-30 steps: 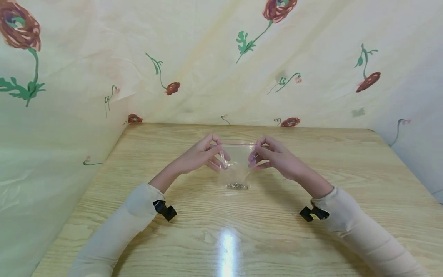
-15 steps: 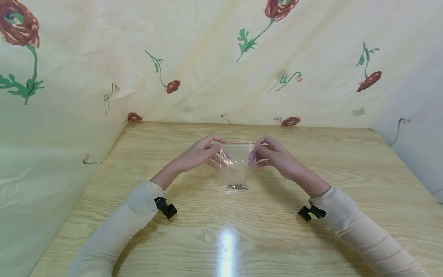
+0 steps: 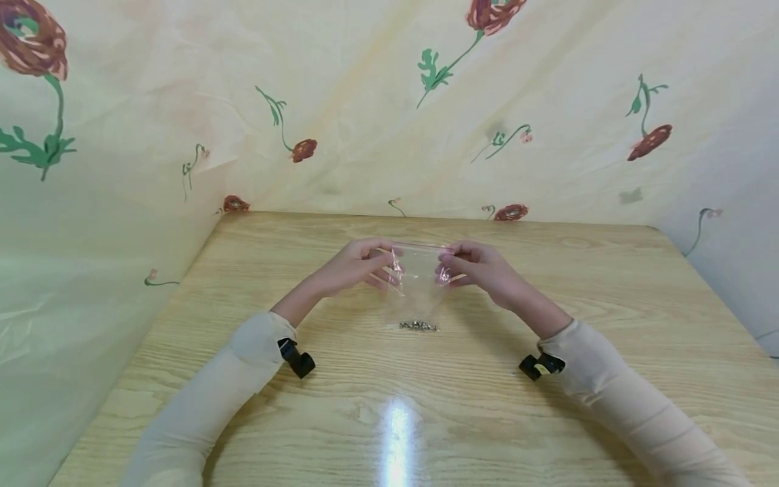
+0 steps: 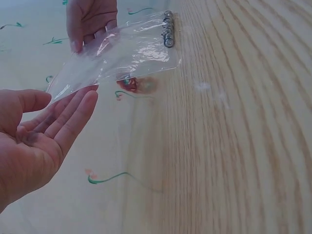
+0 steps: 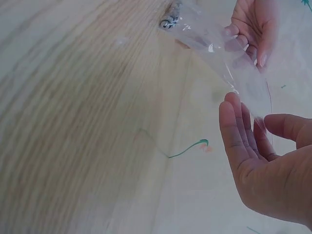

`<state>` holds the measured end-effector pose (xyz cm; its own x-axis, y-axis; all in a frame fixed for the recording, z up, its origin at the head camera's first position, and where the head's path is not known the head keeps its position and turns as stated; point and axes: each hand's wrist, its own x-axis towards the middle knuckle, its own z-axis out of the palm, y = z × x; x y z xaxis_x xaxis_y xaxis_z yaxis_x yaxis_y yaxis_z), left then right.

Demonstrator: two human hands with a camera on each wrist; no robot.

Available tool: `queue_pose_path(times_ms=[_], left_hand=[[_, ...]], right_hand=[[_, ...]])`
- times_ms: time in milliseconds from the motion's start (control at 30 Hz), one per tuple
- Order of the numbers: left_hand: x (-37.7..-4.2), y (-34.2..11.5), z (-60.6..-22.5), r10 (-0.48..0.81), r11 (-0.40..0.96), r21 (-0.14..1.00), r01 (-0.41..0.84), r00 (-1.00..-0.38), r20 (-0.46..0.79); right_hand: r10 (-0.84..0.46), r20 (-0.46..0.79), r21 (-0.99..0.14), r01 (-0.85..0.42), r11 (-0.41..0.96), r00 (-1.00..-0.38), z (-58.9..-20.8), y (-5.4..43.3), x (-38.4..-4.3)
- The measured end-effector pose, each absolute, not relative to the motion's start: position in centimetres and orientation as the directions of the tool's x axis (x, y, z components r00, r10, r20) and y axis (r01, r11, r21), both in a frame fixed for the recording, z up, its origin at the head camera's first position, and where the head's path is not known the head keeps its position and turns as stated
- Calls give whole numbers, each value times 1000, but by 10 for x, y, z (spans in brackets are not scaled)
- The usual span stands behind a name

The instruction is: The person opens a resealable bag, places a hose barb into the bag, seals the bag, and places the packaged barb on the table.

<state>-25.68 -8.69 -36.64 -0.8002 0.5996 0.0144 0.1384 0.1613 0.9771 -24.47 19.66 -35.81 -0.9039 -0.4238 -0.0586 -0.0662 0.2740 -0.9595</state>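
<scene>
A clear zip bag (image 3: 418,291) stands upright over the middle of the table, its zip edge at the top. Small shiny metal pieces (image 3: 418,326), some ring-shaped, lie in a row along its bottom. My left hand (image 3: 359,265) pinches the bag's upper left corner between thumb and fingers. At the opposite upper corner, my right hand (image 3: 482,270) pinches the plastic the same way. In the left wrist view, the metal pieces (image 4: 168,30) gather at the bag's far end, by the tabletop. Other fingers of both hands extend behind the film.
The wood-grain table (image 3: 341,419) spreads around the hands, with a bright light reflection near its front. A flower-printed cloth (image 3: 365,101) hangs behind the table and along its sides. Black wrist cameras (image 3: 298,360) sit at the cuffs.
Both hands have shifted slightly, and the bag's top edge has risen a little. The right fingertips have moved further over the film. The metal pieces stay at the bottom.
</scene>
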Motion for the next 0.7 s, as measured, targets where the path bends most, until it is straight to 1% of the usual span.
queue_pose_path(times_ms=[200, 367, 467, 700], left_hand=[[-265, -86, -371, 579, 160, 983, 92, -815, -18], [-273, -83, -376, 566, 168, 981, 94, -824, -18], [-278, -80, -379, 542, 172, 982, 82, -840, -25], [-290, -77, -385, 476, 137, 990, -40, -874, -101]], right_hand=[[-386, -81, -950, -46, 309, -919, -361, 196, -253], [-362, -109, -950, -10, 311, -926, -363, 193, -262], [-347, -122, -950, 9, 311, -930, -366, 190, -268], [-315, -175, -943, 67, 326, -933, -372, 184, -284]])
